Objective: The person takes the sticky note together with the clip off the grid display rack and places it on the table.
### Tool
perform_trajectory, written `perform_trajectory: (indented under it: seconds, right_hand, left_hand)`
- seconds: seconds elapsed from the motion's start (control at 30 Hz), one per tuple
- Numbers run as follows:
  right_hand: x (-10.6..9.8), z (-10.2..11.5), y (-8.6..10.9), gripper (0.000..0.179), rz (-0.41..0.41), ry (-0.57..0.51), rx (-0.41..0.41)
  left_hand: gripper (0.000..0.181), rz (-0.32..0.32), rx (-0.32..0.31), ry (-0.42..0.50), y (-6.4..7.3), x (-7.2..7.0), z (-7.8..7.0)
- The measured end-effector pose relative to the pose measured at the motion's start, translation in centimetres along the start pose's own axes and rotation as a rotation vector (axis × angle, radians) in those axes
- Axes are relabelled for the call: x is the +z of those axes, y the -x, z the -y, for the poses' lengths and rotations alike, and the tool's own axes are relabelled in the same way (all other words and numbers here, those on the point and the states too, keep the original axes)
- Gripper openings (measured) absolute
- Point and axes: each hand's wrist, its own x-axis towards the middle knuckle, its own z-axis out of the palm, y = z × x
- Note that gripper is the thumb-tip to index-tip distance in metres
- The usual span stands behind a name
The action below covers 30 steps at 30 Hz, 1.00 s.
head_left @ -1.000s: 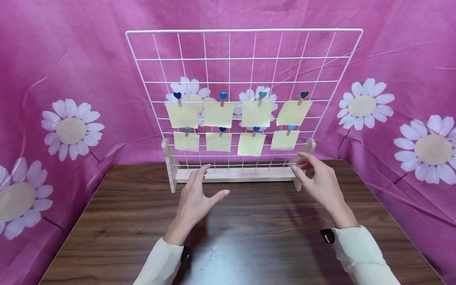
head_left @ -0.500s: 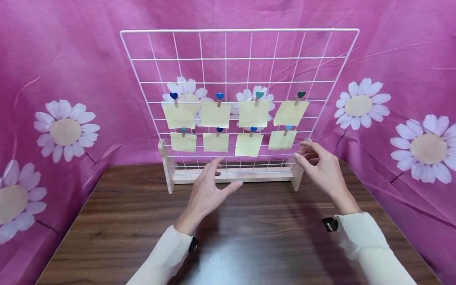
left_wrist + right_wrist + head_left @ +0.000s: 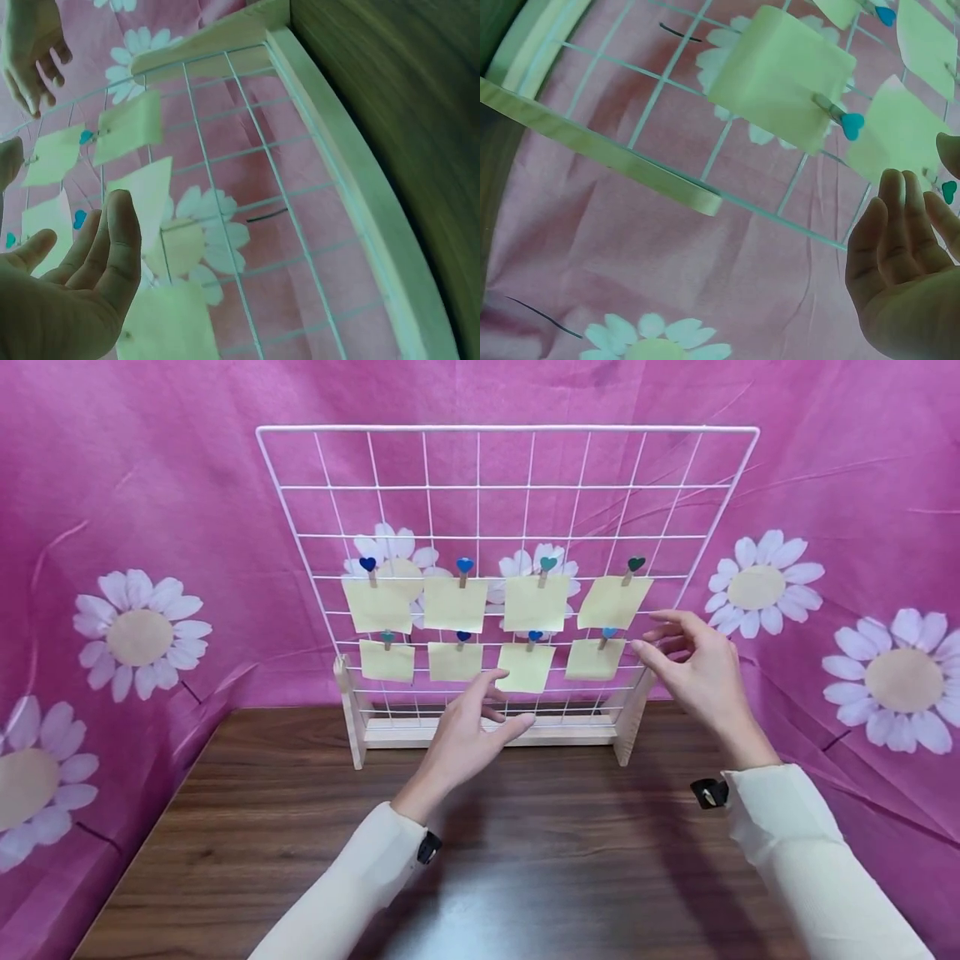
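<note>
A white wire grid stands upright in a wooden base. Two rows of yellow paper notes hang on it from small wooden clothespins with heart tops. My left hand is raised in front of the lower row, its fingers relaxed and empty, overlapping the edge of a lower note. At the grid's right edge is my right hand, loosely bent and holding nothing, beside the lower right note with its light-blue heart clothespin. In the right wrist view, its fingertips overlap the upper right note.
The brown wooden table carries the stand near its back edge. Behind and beside it hangs a pink cloth printed with white daisies. Dark wrist devices sit at both cuffs. The base's right upright is below my right hand.
Both hands have risen. My left hand has moved right and forward toward the lower notes, and my right hand has moved up along the grid's right edge. The notes hang as before.
</note>
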Motion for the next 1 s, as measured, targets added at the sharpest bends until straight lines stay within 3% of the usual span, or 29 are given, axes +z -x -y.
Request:
perform_trajectory:
  seconds: [0.4,0.73,1.0]
  right_hand:
    - [-0.5,0.6,-2.3,0.044,-0.005,-0.053,-0.014]
    - [-0.5,1.5,-3.7,0.037,-0.057,-0.075,-0.028]
    - [-0.1,1.9,-4.5,0.037,-0.079,-0.121,-0.009]
  left_hand:
    - [0.066,0.061,0.024,0.098,-2.8,1.7,-2.3]
    - [0.064,0.041,0.023,0.136,-5.7,2.5,-4.7]
    - [0.059,0.024,-0.012,0.217,-7.3,3.6,-5.5]
